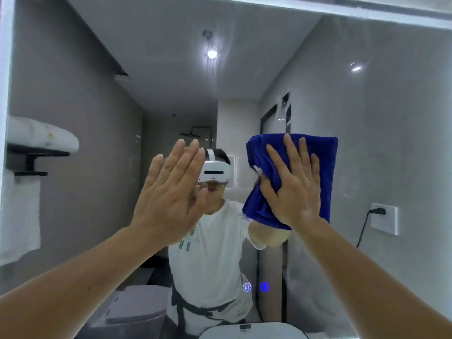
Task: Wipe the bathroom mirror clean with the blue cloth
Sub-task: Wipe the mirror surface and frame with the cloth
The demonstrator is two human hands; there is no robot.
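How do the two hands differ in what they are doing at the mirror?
The right hand presses the folded blue cloth against the mirror; the left hand holds nothing. The right hand's fingers are spread; the left hand's lie close together. Both are raised at similar height with straight fingers.

Right hand flat on blue cloth against mirror; left hand flat on glass.

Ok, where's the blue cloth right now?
In the head view the blue cloth is right of centre, pressed flat on the mirror under the right hand, beside the open left hand.
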